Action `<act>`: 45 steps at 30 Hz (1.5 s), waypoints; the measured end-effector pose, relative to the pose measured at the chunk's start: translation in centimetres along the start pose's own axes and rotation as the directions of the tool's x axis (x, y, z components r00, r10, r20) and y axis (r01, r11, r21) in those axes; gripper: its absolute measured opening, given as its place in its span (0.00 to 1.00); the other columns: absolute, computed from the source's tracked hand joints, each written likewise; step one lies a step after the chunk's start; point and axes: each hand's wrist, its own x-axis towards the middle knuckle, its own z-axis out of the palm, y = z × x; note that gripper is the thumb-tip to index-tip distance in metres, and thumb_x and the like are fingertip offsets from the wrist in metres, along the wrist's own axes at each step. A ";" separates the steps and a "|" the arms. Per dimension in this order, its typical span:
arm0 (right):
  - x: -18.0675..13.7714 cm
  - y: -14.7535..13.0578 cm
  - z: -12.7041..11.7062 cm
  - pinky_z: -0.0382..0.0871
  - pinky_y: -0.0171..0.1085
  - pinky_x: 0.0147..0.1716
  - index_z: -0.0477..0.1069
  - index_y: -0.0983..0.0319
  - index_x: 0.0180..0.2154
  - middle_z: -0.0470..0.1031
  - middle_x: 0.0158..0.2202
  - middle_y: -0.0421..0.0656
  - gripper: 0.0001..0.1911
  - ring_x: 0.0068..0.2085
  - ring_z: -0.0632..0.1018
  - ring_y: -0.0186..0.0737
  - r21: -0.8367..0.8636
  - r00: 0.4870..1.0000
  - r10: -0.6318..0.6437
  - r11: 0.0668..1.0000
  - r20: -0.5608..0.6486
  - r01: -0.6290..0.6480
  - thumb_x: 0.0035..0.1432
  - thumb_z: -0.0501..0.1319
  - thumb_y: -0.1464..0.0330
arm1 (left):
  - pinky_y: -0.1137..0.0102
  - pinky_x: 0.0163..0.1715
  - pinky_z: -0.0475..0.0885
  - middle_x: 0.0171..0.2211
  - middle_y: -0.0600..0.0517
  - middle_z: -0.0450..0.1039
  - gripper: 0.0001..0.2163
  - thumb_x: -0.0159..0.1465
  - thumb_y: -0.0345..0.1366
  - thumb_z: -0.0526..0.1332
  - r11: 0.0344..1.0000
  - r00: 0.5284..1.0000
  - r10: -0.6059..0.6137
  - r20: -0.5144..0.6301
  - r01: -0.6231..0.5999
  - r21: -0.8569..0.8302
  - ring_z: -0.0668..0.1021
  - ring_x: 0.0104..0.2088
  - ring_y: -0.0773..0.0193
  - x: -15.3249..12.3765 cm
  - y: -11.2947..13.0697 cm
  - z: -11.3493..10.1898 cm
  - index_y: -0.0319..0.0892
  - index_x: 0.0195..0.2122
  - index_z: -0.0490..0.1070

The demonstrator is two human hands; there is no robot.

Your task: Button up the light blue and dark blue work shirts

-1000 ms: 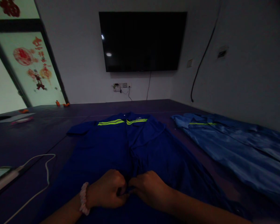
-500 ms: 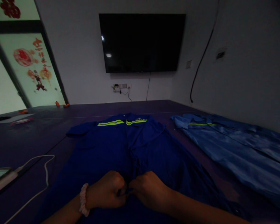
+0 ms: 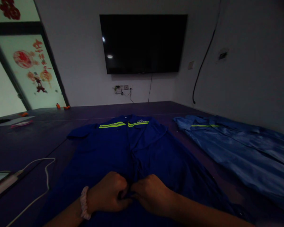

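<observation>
Pinching shirt (image 3: 99,151) at front with left hand (image 3: 111,191) and right hand (image 3: 153,194), holding both curled, just beside each other.

A person's left hand (image 3: 111,193), a pale scrunchie (image 3: 84,203) at the wrist, and right hand (image 3: 153,194) pinch the front of a dark-blue garment (image 3: 101,154) spread on a purple surface (image 3: 38,135), a lighter-blue garment (image 3: 224,148) lying to its right, as a wall-mounted television (image 3: 144,44) hangs dark beyond.
</observation>
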 end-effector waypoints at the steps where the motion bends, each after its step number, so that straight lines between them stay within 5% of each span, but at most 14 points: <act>1: 0.0 0.0 0.0 0.61 0.31 0.26 0.69 0.62 0.37 0.77 0.33 0.42 0.11 0.32 0.77 0.37 0.003 1.000 0.000 1.000 -0.003 0.000 0.59 0.49 0.70 | 0.77 0.20 0.55 0.17 0.57 0.67 0.12 0.54 0.38 0.61 1.000 1.000 0.005 -0.007 -0.005 0.022 0.67 0.19 0.73 0.0 0.0 -0.1 0.39 0.18 0.64; 21: -0.2 0.3 0.2 0.63 0.30 0.33 0.67 0.57 0.46 0.77 0.38 0.40 0.14 0.37 0.77 0.36 0.155 0.998 -0.022 0.987 -0.053 0.030 0.61 0.49 0.69 | 0.76 0.18 0.52 0.16 0.56 0.67 0.08 0.50 0.34 0.62 0.989 0.995 0.081 -0.066 -0.072 0.126 0.67 0.17 0.73 -0.1 -0.4 0.6 0.39 0.18 0.65; 45: -0.2 0.5 0.5 0.50 0.34 0.20 0.67 0.62 0.30 0.76 0.27 0.40 0.08 0.26 0.74 0.32 -0.044 0.988 -0.118 0.993 -0.096 0.114 0.57 0.51 0.70 | 0.78 0.19 0.57 0.16 0.58 0.67 0.11 0.53 0.36 0.62 0.994 0.990 0.062 -0.130 -0.072 -0.076 0.68 0.17 0.75 -0.1 -0.5 0.2 0.38 0.17 0.65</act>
